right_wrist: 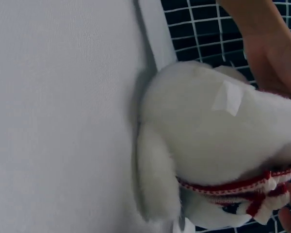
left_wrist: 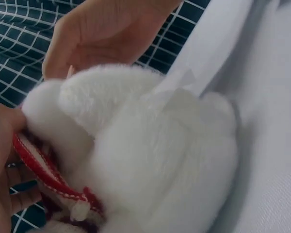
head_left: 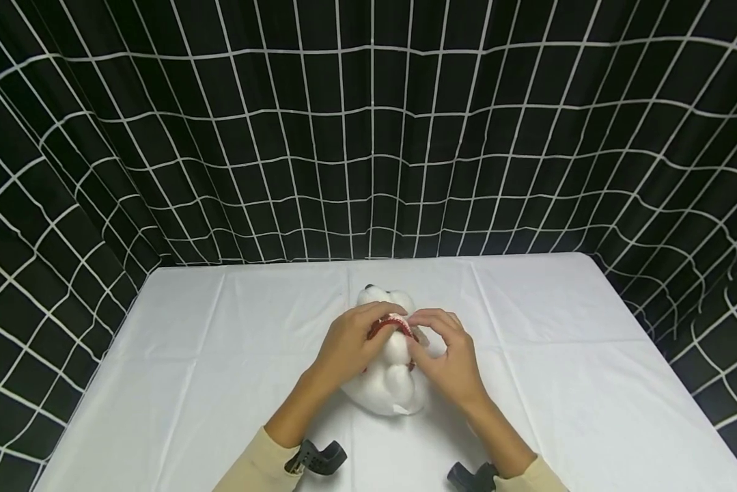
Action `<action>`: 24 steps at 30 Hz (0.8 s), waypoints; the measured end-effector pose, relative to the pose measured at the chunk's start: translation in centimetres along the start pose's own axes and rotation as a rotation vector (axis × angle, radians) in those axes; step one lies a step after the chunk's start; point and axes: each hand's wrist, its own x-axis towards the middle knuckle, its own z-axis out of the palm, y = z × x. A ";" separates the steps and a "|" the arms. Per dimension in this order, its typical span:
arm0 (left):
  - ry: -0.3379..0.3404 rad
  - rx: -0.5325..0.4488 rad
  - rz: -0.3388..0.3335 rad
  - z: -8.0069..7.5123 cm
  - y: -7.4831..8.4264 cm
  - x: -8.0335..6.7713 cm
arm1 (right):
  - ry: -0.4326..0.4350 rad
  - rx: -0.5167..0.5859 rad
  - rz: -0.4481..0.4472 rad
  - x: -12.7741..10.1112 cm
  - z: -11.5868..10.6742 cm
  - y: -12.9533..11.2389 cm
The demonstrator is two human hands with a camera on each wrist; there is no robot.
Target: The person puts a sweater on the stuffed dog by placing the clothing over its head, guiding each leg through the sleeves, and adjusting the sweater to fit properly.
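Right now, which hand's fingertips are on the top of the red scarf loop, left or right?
The right hand: its fingertips pinch the red-and-white scarf at its top. The left hand grips the scarf at the plush toy's side.

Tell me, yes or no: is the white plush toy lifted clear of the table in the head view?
No: the white plush toy lies on the white table, with both hands at its red-and-white band.

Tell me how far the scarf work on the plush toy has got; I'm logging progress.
Done: the red-and-white scarf already circles the white plush toy at its neck. In hand: the left hand and right hand both pinch the scarf. Left: whether it is being tied or loosened cannot be told; its ends look loose.
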 end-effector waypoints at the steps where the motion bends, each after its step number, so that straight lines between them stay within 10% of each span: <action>1: 0.001 0.001 0.009 0.0 0.1 0.0 | 0.000 -0.001 -0.034 0.0 0.0 0.0; 11: 0.063 -0.023 0.117 0.0 0.4 -0.1 | -0.014 -0.042 0.010 -0.1 0.3 0.0; 24: -0.118 -0.051 0.230 -0.8 0.9 0.1 | 0.091 -0.301 0.129 -0.4 0.4 -0.2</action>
